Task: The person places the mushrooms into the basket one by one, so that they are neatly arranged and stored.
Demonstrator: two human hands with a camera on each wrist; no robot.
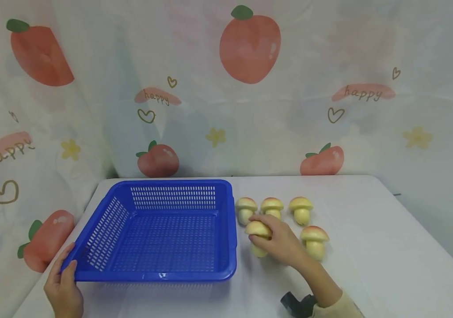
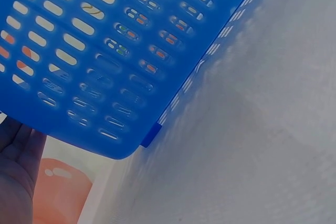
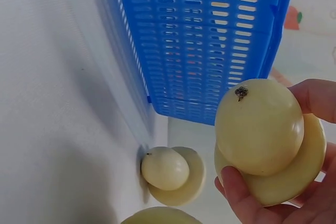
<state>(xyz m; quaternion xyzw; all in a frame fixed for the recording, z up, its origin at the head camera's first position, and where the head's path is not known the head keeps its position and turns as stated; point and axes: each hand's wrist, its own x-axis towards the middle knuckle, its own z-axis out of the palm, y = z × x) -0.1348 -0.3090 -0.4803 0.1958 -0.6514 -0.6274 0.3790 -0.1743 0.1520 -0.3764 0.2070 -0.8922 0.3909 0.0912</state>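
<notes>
In the head view my left hand (image 1: pixel 65 287) grips the front-left corner of a blue plastic basket (image 1: pixel 150 277), thumb and fingers at its rim. The left wrist view has the hand (image 2: pixel 18 177) at the edge of the slotted basket wall (image 2: pixel 79 135). My right hand (image 1: pixel 279 240) holds a toy mushroom (image 1: pixel 259 229) by its cap, just right of the basket. From the right wrist view, the mushroom's pale rounded stem (image 3: pixel 257 129) faces the camera, with a dark spot at its end; the fingers (image 3: pixel 239 192) wrap around the cap. No contents show inside the basket.
Behind the right hand stand three more toy mushrooms, a left one (image 1: pixel 246 211), a middle one (image 1: pixel 272 205) and a right one (image 1: pixel 301 210). Another mushroom (image 1: pixel 314 242) stands beside the right wrist. A white table (image 1: pixel 369 247) carries everything, before a fruit-printed curtain (image 1: pixel 274 119).
</notes>
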